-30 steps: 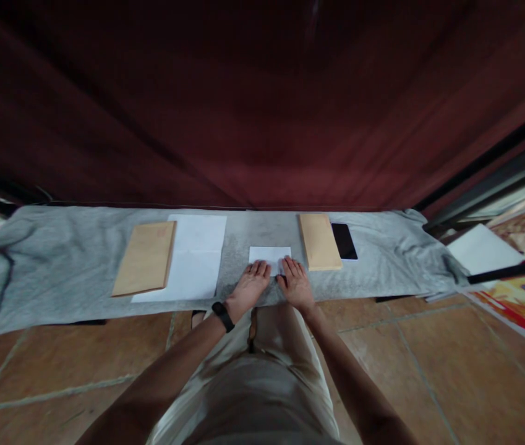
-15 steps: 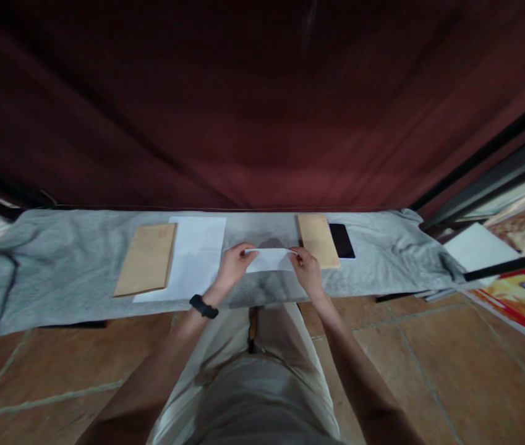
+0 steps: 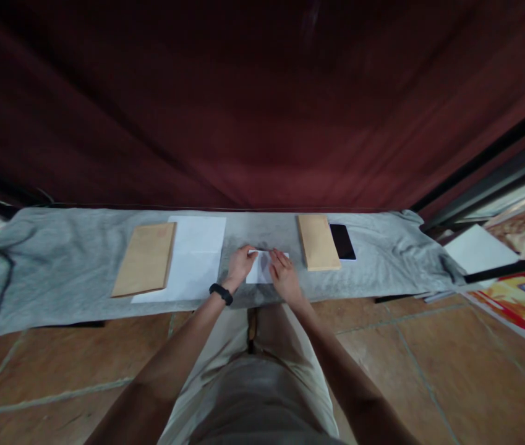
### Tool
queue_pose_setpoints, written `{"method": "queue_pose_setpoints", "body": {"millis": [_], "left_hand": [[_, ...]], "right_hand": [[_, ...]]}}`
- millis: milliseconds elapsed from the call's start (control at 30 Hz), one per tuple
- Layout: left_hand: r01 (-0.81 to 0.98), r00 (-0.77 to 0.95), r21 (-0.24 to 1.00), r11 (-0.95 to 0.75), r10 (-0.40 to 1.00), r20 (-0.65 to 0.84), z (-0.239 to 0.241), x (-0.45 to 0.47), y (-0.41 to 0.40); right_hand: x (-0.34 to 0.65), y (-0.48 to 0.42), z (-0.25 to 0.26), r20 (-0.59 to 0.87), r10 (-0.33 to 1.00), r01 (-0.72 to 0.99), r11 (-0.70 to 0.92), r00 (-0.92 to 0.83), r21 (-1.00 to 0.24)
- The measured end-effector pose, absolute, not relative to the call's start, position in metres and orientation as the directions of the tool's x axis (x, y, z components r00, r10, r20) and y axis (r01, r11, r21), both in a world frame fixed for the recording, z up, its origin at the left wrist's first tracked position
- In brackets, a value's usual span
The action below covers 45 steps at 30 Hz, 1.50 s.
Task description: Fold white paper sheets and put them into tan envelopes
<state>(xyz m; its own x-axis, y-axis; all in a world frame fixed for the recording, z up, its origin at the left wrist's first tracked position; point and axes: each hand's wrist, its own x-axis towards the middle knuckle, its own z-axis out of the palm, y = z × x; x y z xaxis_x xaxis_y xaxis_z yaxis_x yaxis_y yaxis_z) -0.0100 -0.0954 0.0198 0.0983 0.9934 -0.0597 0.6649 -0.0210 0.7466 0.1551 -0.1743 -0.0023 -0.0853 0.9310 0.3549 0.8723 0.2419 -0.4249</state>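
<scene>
A folded white sheet of paper (image 3: 259,272) lies on the grey cloth in front of me. At its upper left corner, my left hand (image 3: 240,267) is closed, pinching the edge between thumb and fingers; a dark band circles that wrist. My right hand (image 3: 285,279) rests on the paper's right half with its fingers stretched along the top fold. Left of my hands, larger white sheets (image 3: 197,253) are spread out, partly under a stack of brown envelopes (image 3: 144,258). On the right sits another brown envelope stack (image 3: 320,242).
A dark-screened phone (image 3: 342,241) lies beside the right-hand stack. The grey cloth (image 3: 67,259) covers a narrow table against a dark red curtain (image 3: 243,136). A black metal frame (image 3: 485,167) and a colourful printed box (image 3: 522,300) stand at the right.
The folded paper has come down flat onto the cloth. My right hand has let go of its right edge and slid left onto the paper; my left hand has shifted slightly right.
</scene>
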Motion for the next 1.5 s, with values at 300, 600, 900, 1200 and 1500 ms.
{"method": "queue_pose_setpoints", "body": {"millis": [300, 600, 900, 1200, 1500], "left_hand": [[0.908, 0.084, 0.418, -0.038, 0.992, -0.093, 0.026, 0.004, -0.112], [0.95, 0.107, 0.302, -0.086, 0.993, -0.053, 0.021, 0.007, -0.115], [0.982, 0.099, 0.167, -0.092, 0.994, -0.038, 0.02, 0.01, -0.122], [0.934, 0.301, 0.147, -0.327, 0.938, 0.175, 0.016, 0.013, -0.14], [0.866, 0.408, 0.241, -0.438, 0.898, 0.164, -0.01, 0.01, -0.175]], "right_hand": [[0.121, -0.182, -0.022, 0.265, 0.952, 0.93, 0.232, -0.156, -0.286], [0.14, -0.186, -0.034, 0.31, 0.95, 0.961, 0.113, -0.031, -0.251], [0.157, -0.195, -0.038, 0.333, 0.942, 0.969, 0.044, 0.041, -0.242], [0.155, -0.197, -0.035, 0.343, 0.939, 0.975, 0.044, 0.035, -0.218], [0.156, -0.198, -0.034, 0.327, 0.945, 0.978, 0.056, 0.014, -0.203]]}}
